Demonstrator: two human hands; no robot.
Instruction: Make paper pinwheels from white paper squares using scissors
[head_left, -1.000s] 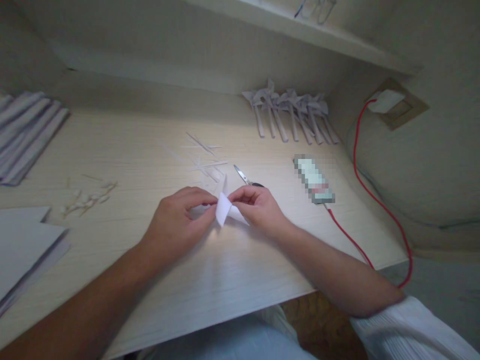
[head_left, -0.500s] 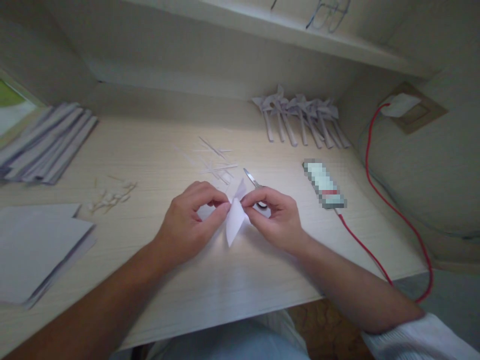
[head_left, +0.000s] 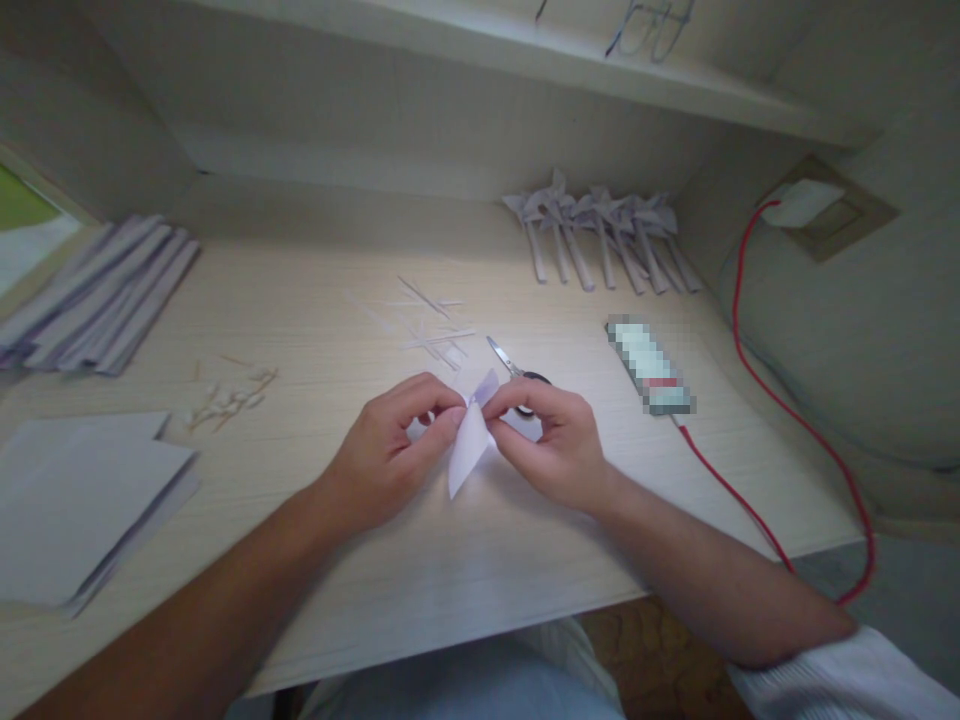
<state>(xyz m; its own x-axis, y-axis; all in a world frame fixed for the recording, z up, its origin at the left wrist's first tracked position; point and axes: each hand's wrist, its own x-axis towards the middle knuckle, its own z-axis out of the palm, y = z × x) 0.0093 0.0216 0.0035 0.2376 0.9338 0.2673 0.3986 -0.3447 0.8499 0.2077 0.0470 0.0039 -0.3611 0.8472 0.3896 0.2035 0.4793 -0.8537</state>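
Now the wooden tabletop (head_left: 480, 560) carries everything. At its left edge lies a flat stack of paper sheets (head_left: 75, 500), and in the far left corner a fan of folded strips (head_left: 97, 295). Near the far right corner a row of finished paper pinwheels (head_left: 600, 235) lies with the sticks pointing toward the person. A red cable (head_left: 750, 510) runs along the right edge, and small scissors (head_left: 514, 368) lie just behind the hands, the blades pointing to the far left.

Near the middle of the tabletop, the left hand (head_left: 394, 450) and the right hand (head_left: 559, 440) meet. Both have thumb and forefinger closed together on the upper part of a white folded paper piece (head_left: 469, 445); the other fingers are curled. The long axis of the paper runs nearly from far to near, leaning a little; its pointed lower tip points toward the near edge and slightly left, and a small flap rises behind the fingertips.

Compared with half a second ago, the hands sit slightly closer to each other, and the paper hangs almost the same way.
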